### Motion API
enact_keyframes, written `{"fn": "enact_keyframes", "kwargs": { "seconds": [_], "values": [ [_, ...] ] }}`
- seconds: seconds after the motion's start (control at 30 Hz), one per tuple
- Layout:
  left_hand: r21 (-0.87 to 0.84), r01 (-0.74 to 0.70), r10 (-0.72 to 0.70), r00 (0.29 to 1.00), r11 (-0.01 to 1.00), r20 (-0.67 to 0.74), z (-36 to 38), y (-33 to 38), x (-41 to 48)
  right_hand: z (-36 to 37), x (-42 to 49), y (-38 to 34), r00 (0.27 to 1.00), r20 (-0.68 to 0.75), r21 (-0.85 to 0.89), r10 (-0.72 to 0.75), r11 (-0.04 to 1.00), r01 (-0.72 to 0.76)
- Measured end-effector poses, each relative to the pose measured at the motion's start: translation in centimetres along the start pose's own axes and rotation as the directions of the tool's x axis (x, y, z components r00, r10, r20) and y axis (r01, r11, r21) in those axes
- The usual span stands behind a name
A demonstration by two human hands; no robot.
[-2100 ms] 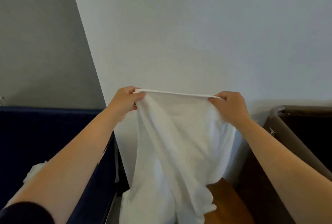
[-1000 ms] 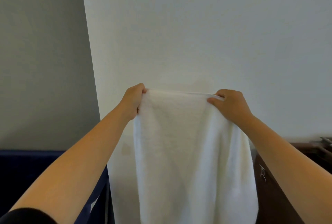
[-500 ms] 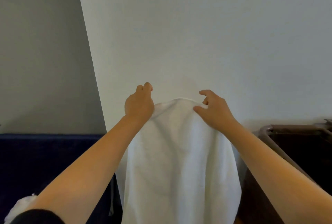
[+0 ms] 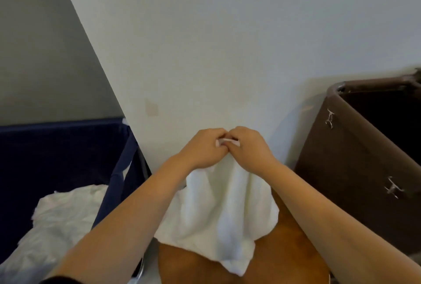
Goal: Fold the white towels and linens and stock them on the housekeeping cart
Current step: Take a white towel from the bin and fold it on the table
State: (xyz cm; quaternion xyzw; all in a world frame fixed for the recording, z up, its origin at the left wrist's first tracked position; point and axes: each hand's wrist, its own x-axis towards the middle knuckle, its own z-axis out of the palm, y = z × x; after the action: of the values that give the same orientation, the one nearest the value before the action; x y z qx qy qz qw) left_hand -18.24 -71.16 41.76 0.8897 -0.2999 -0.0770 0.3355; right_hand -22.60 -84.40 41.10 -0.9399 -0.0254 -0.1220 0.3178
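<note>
Item: white towel (image 4: 218,211) — hung doubled above the wooden top (image 4: 284,249), its lower end trailing onto that surface.

Left hand (image 4: 205,147): fingers curled, pinching the towel's upper edge, well above the wooden top.

Right hand (image 4: 248,147): likewise curled and pinching the same edge, knuckles touching the left hand's; a sliver of hem showed between the two.

Navy canvas bin (image 4: 57,147): left of the wooden top, holding crumpled white linen (image 4: 63,211).

Brown hamper (image 4: 364,158): right of the wooden top, its inside dark — contents could not be told.

Step in hand, as it appeared: the first lengthwise fold, the two top corners held together.

Next move, by judgement: one hand would need to take both corners so the other could run down to the crease, then lay the towel flat on the wooden top. The cloth hung unevenly and looked liable to fold skewed.
</note>
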Motion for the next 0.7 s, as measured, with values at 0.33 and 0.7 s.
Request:
{"fn": "enact_keyframes", "kwargs": {
  "seconds": [0.33,0.7],
  "values": [
    [-0.254,0.161,-0.190,0.978,0.954,-0.091,2.0,-2.0,-1.1,2.0,-3.4,1.8,0.972,0.020,0.396,0.233,0.891,-0.222],
    [-0.811,0.132,-0.326,0.942,0.570,-0.076,0.1,-2.2,0.4,2.2,-4.5,2.9,0.825,0.531,0.366,0.191,0.827,-0.427]
  ]
}}
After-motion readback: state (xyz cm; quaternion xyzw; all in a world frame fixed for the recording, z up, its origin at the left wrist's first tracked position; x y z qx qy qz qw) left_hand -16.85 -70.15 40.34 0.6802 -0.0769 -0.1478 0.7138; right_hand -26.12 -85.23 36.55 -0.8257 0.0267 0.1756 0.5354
